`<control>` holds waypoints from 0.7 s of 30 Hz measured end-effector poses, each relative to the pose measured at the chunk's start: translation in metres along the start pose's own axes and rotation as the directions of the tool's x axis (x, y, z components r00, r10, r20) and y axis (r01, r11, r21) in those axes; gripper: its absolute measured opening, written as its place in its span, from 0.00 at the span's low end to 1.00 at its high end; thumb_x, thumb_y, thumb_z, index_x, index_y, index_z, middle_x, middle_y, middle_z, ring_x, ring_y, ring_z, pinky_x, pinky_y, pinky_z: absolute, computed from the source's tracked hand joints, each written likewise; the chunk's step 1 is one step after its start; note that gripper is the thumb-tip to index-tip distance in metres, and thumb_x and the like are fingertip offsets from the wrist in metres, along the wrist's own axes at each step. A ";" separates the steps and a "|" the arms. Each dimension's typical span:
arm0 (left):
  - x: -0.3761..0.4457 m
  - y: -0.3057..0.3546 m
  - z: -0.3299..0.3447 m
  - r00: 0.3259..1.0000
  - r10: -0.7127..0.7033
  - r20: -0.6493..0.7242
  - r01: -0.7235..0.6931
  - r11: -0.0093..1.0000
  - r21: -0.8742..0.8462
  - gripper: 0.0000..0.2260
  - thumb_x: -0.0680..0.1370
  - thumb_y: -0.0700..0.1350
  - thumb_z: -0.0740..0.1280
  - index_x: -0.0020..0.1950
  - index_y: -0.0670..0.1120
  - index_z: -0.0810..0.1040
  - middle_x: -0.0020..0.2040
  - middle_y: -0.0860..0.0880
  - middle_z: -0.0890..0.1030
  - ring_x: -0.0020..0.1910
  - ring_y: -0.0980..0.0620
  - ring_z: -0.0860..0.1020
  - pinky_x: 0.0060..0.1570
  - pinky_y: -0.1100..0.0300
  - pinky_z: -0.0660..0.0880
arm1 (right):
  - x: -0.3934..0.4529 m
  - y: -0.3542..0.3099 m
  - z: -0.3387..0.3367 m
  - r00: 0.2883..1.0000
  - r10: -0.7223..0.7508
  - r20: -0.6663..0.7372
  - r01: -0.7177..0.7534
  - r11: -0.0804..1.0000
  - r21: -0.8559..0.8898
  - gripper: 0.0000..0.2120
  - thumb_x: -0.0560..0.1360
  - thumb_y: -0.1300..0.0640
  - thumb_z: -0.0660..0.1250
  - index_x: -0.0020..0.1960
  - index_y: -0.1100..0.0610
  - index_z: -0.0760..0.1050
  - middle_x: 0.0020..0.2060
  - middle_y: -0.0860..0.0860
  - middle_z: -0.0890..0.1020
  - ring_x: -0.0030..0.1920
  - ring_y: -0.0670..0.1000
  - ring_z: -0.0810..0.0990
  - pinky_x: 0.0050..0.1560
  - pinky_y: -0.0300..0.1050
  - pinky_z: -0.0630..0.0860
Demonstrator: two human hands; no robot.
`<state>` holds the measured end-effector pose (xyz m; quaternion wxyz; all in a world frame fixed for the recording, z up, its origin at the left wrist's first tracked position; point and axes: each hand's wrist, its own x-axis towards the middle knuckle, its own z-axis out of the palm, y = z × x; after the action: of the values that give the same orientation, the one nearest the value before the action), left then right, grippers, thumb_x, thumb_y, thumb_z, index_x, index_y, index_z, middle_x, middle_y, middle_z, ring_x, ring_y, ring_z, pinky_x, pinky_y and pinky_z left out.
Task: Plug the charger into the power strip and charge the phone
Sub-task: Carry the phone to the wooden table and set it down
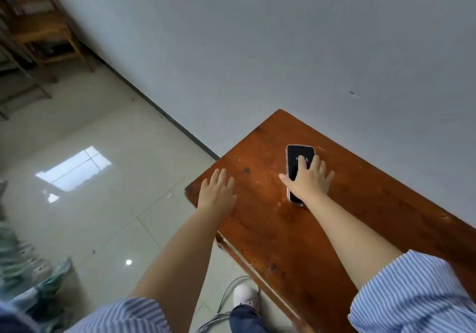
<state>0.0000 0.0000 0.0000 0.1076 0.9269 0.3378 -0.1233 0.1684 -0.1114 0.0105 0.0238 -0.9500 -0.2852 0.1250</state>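
Note:
A black phone [296, 162] with a pale case lies face up on the reddish-brown wooden table [270, 229], its screen lit with a clock. My right hand [309, 180] rests flat on the phone's lower half, fingers spread, thumb at its left edge. My left hand [217, 191] lies flat and spread on the table near its left corner, holding nothing. No charger or power strip is visible on the table. A grey cable [226, 294] runs along the floor below the table edge by my shoe.
The table stands against a pale grey wall [283, 49]. Glossy floor tiles [103, 178] spread to the left, with a wooden chair [43, 28] far back left and blurred greenish fabric [31, 276] at lower left. My white shoe [246, 296] is beside the table.

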 end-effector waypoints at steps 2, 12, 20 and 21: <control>0.009 -0.007 0.011 0.999 -0.015 0.049 0.016 1.000 -0.016 0.25 0.79 0.56 0.49 0.74 0.49 0.50 0.77 0.45 0.48 0.76 0.45 0.44 0.74 0.47 0.46 | 0.015 -0.005 0.006 0.998 0.059 0.019 -0.059 0.998 -0.013 0.37 0.71 0.34 0.56 0.72 0.51 0.49 0.74 0.61 0.51 0.73 0.63 0.50 0.71 0.64 0.52; 0.012 -0.021 0.032 1.000 0.023 -0.010 -0.024 0.997 -0.067 0.25 0.78 0.59 0.46 0.74 0.52 0.48 0.77 0.47 0.48 0.76 0.47 0.44 0.73 0.50 0.39 | 0.031 -0.007 0.024 0.989 0.092 -0.112 -0.074 0.985 0.153 0.27 0.74 0.46 0.61 0.69 0.53 0.60 0.73 0.60 0.57 0.67 0.64 0.60 0.65 0.60 0.63; 0.030 -0.083 -0.010 0.992 -0.117 -0.047 0.109 0.983 -0.145 0.23 0.80 0.52 0.51 0.73 0.46 0.52 0.76 0.45 0.53 0.75 0.47 0.48 0.74 0.49 0.49 | 0.044 -0.079 0.017 0.984 -0.152 -0.093 0.165 0.974 0.156 0.25 0.72 0.48 0.64 0.67 0.53 0.66 0.71 0.58 0.62 0.64 0.62 0.63 0.63 0.57 0.64; 0.032 -0.100 -0.017 0.990 -0.133 -0.050 0.126 0.985 -0.120 0.23 0.80 0.52 0.51 0.73 0.45 0.52 0.77 0.45 0.52 0.75 0.46 0.47 0.74 0.49 0.49 | 0.047 -0.099 0.016 0.975 -0.200 -0.092 0.212 0.965 0.154 0.25 0.72 0.48 0.64 0.66 0.53 0.66 0.71 0.58 0.63 0.63 0.62 0.63 0.62 0.57 0.65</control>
<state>-0.0388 0.0986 -0.0049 0.1433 0.8983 0.4068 -0.0831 0.1490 -0.0036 -0.0034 0.1251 -0.9140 -0.3702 0.1088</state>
